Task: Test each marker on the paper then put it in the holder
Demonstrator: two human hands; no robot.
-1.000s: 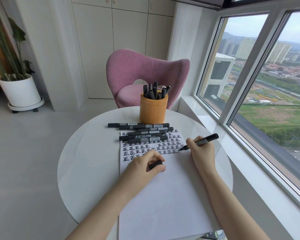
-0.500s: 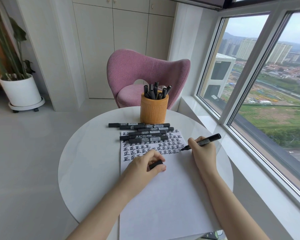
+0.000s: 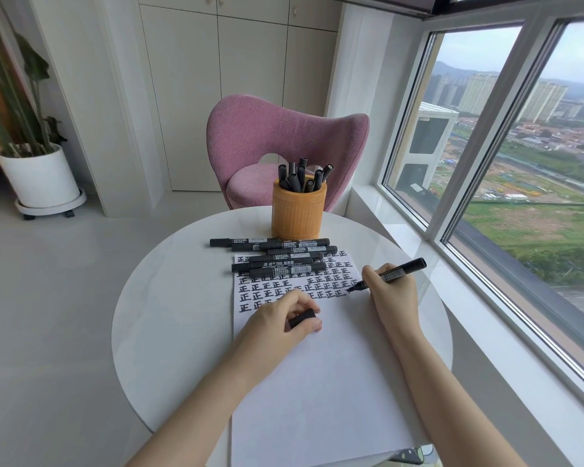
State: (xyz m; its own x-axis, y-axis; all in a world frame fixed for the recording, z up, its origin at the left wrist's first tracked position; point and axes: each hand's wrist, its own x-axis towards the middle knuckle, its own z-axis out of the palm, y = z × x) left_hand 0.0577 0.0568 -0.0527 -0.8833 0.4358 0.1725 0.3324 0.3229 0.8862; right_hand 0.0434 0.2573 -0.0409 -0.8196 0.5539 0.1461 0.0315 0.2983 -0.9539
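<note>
The right hand [image 3: 393, 294] pinches an uncapped black marker [image 3: 390, 275] between thumb and curled fingers [image 3: 373, 276]. Its tip touches the paper [image 3: 317, 382] just to the left of those fingers, at the right end of a written row. The left hand [image 3: 284, 318] rests on the sheet with its fingers curled round the marker's cap [image 3: 301, 319], holding the page down.

By my reading the task is in its middle stretch. Beyond both sets of fingers, at the far edge of the desk [image 3: 169, 315], the orange holder [image 3: 299, 214] already stands packed with capped markers [image 3: 300, 178]. About six loose markers [image 3: 277, 261] lie side by side between the holder and the fingers, partly on the top of the paper, and these look untested. The marker in hand is being tested now; capping it and dropping it into the holder remain to be done, then the same for each loose one.

The paper carries rows of the character 正 in black, filling its upper part just ahead of the left fingers; the sheet nearer the person is blank. One loose marker's label reads "700" with characters beside it, and several show barcode stickers too small to read.
</note>
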